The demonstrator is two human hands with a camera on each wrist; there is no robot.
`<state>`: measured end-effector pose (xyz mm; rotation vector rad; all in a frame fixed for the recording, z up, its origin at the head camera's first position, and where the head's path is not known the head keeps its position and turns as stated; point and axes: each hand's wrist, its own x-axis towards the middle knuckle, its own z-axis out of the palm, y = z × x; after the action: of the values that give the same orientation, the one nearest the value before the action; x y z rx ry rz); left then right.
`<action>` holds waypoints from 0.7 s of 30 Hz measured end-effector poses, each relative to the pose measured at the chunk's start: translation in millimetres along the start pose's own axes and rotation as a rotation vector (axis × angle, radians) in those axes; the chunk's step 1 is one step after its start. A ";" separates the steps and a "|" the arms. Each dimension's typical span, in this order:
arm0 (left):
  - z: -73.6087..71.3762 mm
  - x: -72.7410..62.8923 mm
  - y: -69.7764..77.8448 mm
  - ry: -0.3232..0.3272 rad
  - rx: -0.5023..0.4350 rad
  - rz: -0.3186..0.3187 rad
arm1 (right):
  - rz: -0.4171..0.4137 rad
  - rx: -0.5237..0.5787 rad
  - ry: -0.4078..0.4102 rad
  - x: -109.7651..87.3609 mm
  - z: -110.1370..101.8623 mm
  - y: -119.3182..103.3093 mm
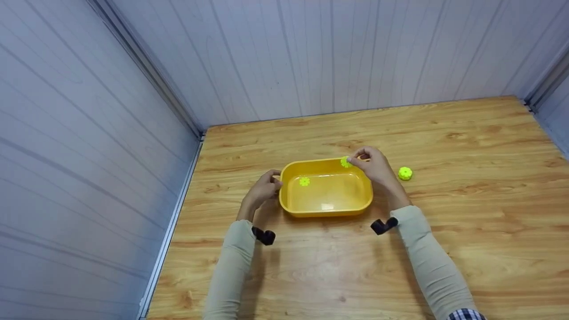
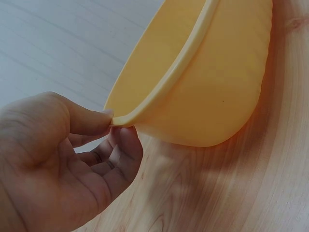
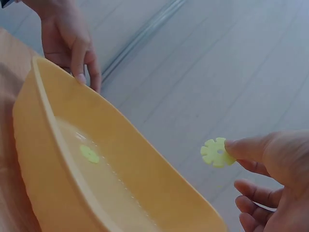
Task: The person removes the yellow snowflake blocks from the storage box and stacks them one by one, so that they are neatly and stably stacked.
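Note:
A yellow plastic basin [image 1: 326, 193] stands on the wooden table. My left hand [image 1: 263, 192] pinches its left rim between thumb and fingers, as the left wrist view shows at the basin's edge [image 2: 159, 92]. Above the far right part of the rim, my right hand [image 1: 377, 168] pinches a yellow-green notched plastic disc [image 3: 217, 152] with a small centre hole. Inside the basin, toward its left end, lies another notched disc [image 3: 89, 153] of the same colour.
To the right of my right hand, a yellow-green notched piece [image 1: 405, 173] lies on the table [image 1: 471, 200]; it looks thicker, possibly stacked discs. Pale panelled walls [image 1: 311, 58] border the table at the back and on the left.

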<state>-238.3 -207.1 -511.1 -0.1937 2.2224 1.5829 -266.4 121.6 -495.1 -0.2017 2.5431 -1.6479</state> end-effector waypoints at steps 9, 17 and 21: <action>-0.9 -0.7 -0.3 -0.006 0.007 0.019 | 0.011 0.010 0.075 -4.8 -29.7 16.0; -0.8 0.2 -0.4 -0.001 0.016 0.014 | 0.033 0.022 0.143 -10.7 -53.0 37.6; -1.3 1.2 -0.2 -0.009 0.019 0.015 | 0.057 0.014 0.164 -14.2 -62.9 50.2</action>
<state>-239.6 -208.2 -511.4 -0.1649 2.2356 1.5670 -265.1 200.9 -515.1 0.0075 2.6260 -1.7269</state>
